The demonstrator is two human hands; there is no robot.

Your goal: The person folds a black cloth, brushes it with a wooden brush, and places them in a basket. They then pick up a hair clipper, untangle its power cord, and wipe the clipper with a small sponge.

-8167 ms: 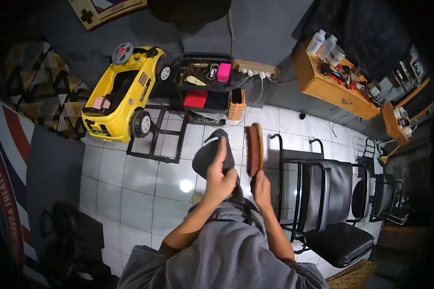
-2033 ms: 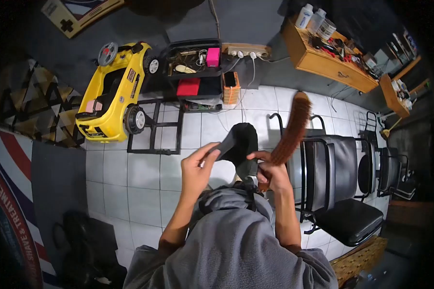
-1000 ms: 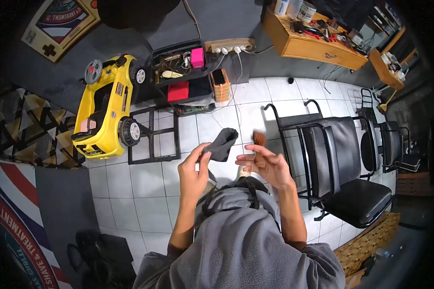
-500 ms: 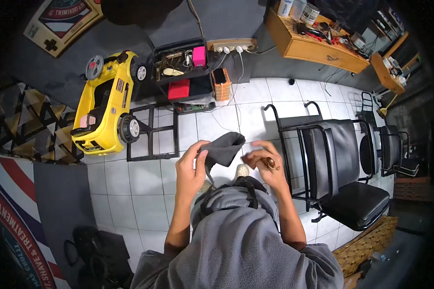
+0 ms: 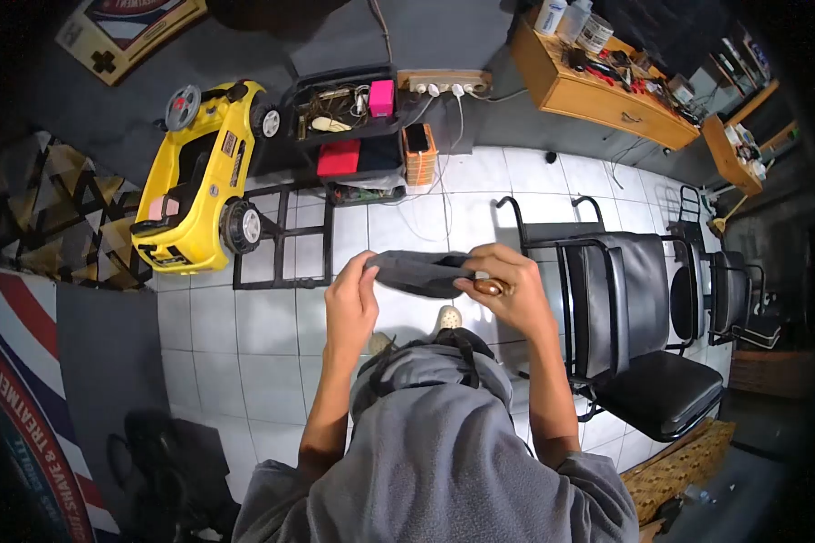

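A dark grey piece of hollow cloth (image 5: 418,274), pouch-like with an opening along its top edge, is stretched flat between my hands above the floor. My left hand (image 5: 353,294) pinches its left end between thumb and fingers. At the right end, my right hand (image 5: 509,290) grips the rim of the cloth with thumb and fingertips. A glossy brown thing with a rounded end (image 5: 489,287) shows against the right hand's fingers; I cannot tell what it is. Below the cloth, a light clog (image 5: 450,318) is on my foot.
Black metal-framed chairs (image 5: 638,317) stand at the right. A yellow toy car (image 5: 186,208) and a black metal frame (image 5: 282,237) are at the left. Ahead are a black shelf rack (image 5: 344,118), a power strip (image 5: 444,83) and a wooden drawer table (image 5: 598,100) with tools.
My right hand has moved in to the cloth and taken hold of its right end. The cloth, tilted and bunched before, is now drawn out level between both hands.
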